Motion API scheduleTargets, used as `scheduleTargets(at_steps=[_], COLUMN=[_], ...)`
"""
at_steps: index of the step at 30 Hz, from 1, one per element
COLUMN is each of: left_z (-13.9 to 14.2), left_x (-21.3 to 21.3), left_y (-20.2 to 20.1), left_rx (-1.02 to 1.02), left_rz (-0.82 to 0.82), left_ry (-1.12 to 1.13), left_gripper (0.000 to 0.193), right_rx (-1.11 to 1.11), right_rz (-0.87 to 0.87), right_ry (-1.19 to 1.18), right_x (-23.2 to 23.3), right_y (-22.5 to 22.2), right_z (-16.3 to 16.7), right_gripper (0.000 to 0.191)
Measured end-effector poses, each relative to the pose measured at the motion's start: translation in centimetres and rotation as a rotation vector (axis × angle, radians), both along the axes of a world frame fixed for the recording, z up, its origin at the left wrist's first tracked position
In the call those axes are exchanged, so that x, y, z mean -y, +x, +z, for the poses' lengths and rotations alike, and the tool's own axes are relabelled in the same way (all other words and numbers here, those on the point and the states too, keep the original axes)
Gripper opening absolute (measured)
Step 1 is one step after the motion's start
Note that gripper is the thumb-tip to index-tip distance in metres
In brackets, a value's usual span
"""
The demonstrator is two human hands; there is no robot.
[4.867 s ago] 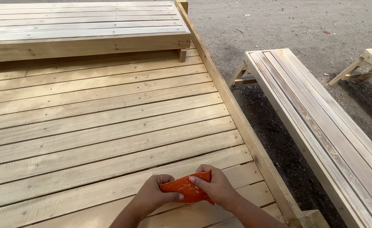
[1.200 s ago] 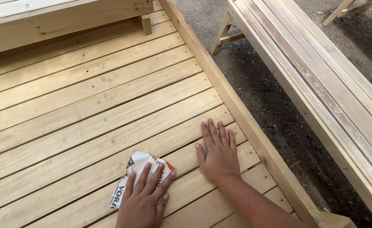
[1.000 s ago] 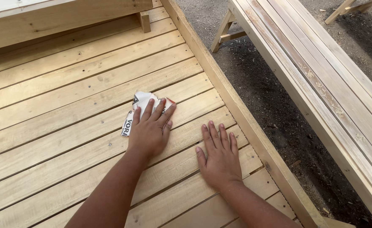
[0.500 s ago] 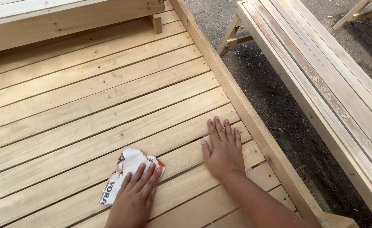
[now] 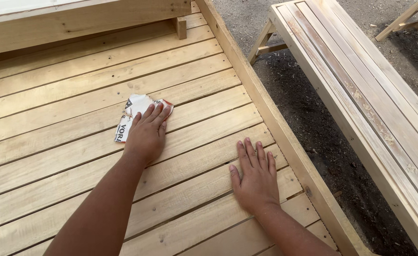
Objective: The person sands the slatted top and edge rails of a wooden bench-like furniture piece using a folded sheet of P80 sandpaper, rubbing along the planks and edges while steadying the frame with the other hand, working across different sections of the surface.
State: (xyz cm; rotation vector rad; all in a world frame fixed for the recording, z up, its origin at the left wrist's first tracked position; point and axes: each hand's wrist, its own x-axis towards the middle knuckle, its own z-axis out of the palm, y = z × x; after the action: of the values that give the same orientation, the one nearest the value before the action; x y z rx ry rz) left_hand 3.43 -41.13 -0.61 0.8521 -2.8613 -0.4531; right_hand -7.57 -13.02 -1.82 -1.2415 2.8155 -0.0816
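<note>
My left hand lies flat on a crumpled sheet of sandpaper, white-backed with an orange edge, pressing it onto a slat of the pale wooden slatted panel. The arm is stretched forward over the slats. My right hand rests palm down with fingers spread on a nearer slat, close to the panel's right side rail, and holds nothing.
A second wooden frame lies across the far end of the panel. To the right, past a strip of dark sawdust-strewn ground, stands a long slatted wooden bench; part of another wooden piece shows at the top right.
My left hand has pushed the sandpaper away from me along the slat, from near my body to farther up the panel. My right hand has stayed planted in the same spot.
</note>
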Motion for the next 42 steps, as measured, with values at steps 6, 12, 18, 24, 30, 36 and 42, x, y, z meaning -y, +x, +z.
scheduleTargets(at_steps=[6, 12, 18, 24, 30, 36, 42], left_z=[0.0, -3.2, -6.5, -1.2, -0.6, 0.2, -2.3], left_x=[0.5, -13.5, -18.3, -10.2, -4.5, -7.2, -15.7], left_y=[-2.7, 11.2, 15.5, 2.9, -12.3, -11.1, 7.2], left_rx=[0.021, 0.067, -0.234, 0.111, 0.142, 0.166, -0.102], left_rz=[0.097, -0.266, -0.466, -0.416, -0.217, -0.218, -0.446], left_ry=[0.040, 0.075, -0.313, -0.024, -0.088, -0.026, -0.225], left_gripper=[0.051, 0.052, 0.051, 0.052, 0.054, 0.056, 0.055], right_rx=[0.004, 0.032, 0.023, -0.007, -0.014, -0.007, 0.039], right_rz=[0.002, -0.024, -0.018, 0.009, 0.026, 0.031, 0.011], right_ry=[-0.019, 0.006, -0.001, -0.040, -0.084, -0.121, -0.120], right_x=[0.0, 0.1, 0.1, 0.0, -0.3, -0.3, -0.5], right_y=[0.0, 0.1, 0.2, -0.1, -0.1, -0.2, -0.1], right_z=[0.1, 0.6, 0.6, 0.1, -0.2, 0.2, 0.0], right_gripper=[0.069, 0.072, 0.069, 0.069, 0.067, 0.066, 0.066])
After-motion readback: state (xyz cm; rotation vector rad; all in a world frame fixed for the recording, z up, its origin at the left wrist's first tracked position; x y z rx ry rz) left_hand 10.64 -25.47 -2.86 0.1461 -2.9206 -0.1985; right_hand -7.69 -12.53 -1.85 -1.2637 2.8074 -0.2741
